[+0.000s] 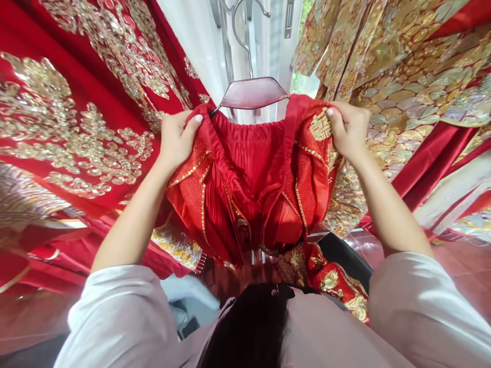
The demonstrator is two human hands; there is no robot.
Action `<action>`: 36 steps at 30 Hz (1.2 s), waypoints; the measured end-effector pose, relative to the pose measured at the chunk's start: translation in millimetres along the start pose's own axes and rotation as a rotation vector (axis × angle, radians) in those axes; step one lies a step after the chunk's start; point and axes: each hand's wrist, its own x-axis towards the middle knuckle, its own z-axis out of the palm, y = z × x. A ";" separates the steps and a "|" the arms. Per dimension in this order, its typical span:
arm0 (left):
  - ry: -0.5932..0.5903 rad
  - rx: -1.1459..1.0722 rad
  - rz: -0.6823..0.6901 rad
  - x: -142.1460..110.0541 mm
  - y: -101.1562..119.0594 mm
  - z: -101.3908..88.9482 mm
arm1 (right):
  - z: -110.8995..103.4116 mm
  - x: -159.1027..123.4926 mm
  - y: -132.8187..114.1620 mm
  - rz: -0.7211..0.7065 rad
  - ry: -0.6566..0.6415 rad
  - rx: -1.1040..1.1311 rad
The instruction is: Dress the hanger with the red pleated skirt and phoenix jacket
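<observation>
A red garment (249,163) with a gathered waistband, pleats and gold beaded trim is stretched out in front of me. My left hand (178,135) is closed on its left upper edge, thumb on top. At the right upper edge, beside a gold emblem (320,126), my right hand (350,128) grips the cloth in the same way. Between my hands is a hanger (253,93) with a pinkish flat middle and a metal hook; its ends go into the garment's waistband. Whether the hook rests on anything cannot be made out.
Red cloth with gold sequins (111,97) hangs close on the left. Gold-patterned garments (402,87) hang on the right. Below lies red fabric with gold embroidery (337,281) by a black surface (345,255). Behind the hanger are white curtains (203,46) and a door frame (286,51).
</observation>
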 end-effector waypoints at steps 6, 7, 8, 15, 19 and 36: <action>-0.003 0.064 -0.031 -25.6 -1.6 -3.7 | 3.6 -49.9 -12.4 0.019 0.169 -0.058; -0.013 0.092 -0.053 -27.1 -0.9 -5.2 | 3.9 -66.8 -19.8 0.045 0.188 -0.091; -0.023 0.111 -0.068 -27.5 0.1 -6.5 | 4.8 -84.4 -27.4 0.075 0.189 -0.122; -0.097 0.150 -0.070 -19.7 3.3 -10.7 | -14.0 -139.6 -28.4 0.199 -0.222 -0.442; -0.090 0.158 -0.095 -22.2 -0.4 -6.9 | -31.3 -149.2 -2.2 0.257 0.058 -0.623; -0.324 -0.384 0.032 -20.5 96.0 149.0 | 46.4 -224.0 -4.8 0.377 -0.083 -0.296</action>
